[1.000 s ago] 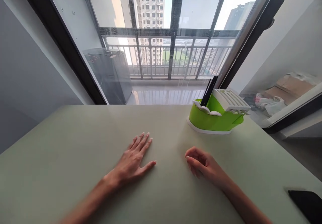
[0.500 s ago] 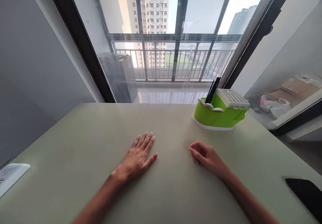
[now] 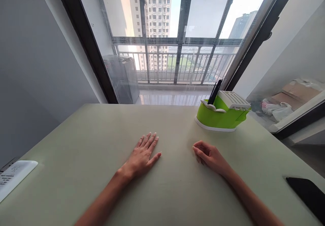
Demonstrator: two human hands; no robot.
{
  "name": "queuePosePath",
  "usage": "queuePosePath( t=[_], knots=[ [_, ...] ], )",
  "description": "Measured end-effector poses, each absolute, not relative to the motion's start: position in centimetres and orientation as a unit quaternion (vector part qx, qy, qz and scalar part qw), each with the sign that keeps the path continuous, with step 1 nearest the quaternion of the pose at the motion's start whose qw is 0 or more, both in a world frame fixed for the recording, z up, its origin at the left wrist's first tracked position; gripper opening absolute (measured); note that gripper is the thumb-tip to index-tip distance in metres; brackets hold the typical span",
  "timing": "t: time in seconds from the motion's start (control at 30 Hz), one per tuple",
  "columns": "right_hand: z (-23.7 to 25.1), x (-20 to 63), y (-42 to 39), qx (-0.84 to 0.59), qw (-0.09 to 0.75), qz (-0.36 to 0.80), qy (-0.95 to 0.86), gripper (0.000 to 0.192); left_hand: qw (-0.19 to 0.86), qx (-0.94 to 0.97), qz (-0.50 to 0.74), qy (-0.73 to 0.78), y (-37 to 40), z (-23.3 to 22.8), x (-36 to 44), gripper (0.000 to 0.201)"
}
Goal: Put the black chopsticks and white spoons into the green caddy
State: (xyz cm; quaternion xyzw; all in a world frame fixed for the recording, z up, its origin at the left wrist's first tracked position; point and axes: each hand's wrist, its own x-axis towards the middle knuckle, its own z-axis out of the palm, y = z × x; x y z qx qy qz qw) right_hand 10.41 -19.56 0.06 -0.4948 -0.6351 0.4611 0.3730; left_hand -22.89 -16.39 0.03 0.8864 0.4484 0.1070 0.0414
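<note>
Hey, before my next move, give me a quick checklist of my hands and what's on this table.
1. Left hand free: ok, palm down with fingers spread on the table.
2. Right hand free: cannot tell; the fingers curl and hide the palm.
3. Green holder upright: ok, beyond the right hand.
4. Dark sticks inside the holder: ok.
5. Flat black object wholly on the table: cannot tell; the picture's edge cuts it off.

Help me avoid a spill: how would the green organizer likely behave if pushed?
The green organizer probably slides rather than tips, given its broad white base. Evenly curved, it looks like stiff plastic and should hold its shape. The tilted black sticks inside may shift.
</note>
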Motion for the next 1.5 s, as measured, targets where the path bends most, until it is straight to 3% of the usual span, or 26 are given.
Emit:
queuePosePath(
  t=[1.5],
  knots=[
    [0.1, 10.1, -18.9, -0.467, 0.379, 0.48, -0.639, 0.039, 0.025, 0.879, 0.142, 0.455, -16.3, 0.5, -22.7, 0.058]
  ],
)
